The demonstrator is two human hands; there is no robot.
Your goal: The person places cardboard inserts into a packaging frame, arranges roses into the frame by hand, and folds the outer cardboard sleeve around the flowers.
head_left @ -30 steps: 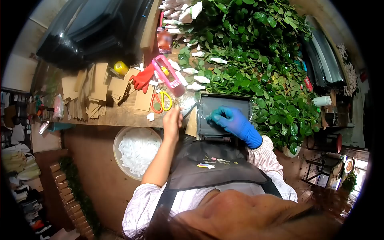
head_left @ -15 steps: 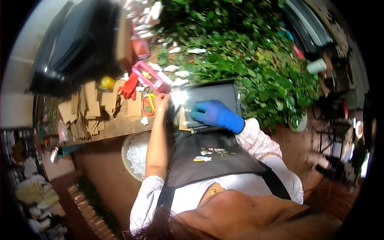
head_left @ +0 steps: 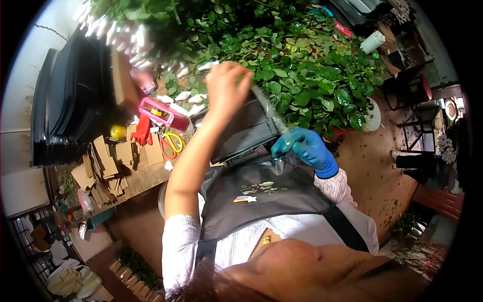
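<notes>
My left hand (head_left: 229, 88), bare, is raised over the far side of a dark tray (head_left: 246, 132), near the leaves. Its fingers are curled, and a strip of clear plastic (head_left: 269, 108) runs from beside it down to my right hand. My right hand (head_left: 305, 148), in a blue and teal glove, pinches the lower end of that plastic at the tray's near right corner. Leafy green stems (head_left: 307, 75) with white-wrapped heads (head_left: 136, 38) lie beyond the tray. Left of it are a pink holder (head_left: 163, 114) and scissors with yellow and orange handles (head_left: 172, 145).
Brown cardboard pieces (head_left: 103, 163), a red glove (head_left: 143, 131) and a yellow roll (head_left: 118, 132) lie on the table's left part. Black sheets (head_left: 70, 100) stand stacked at the far left. A white cylinder (head_left: 372, 42) is at the upper right. A white tub (head_left: 372, 115) stands beside the leaves.
My left hand has moved from beside the scissors up and right over the tray. My right hand has shifted right, and clear plastic now stretches between them. The whole view has turned.
</notes>
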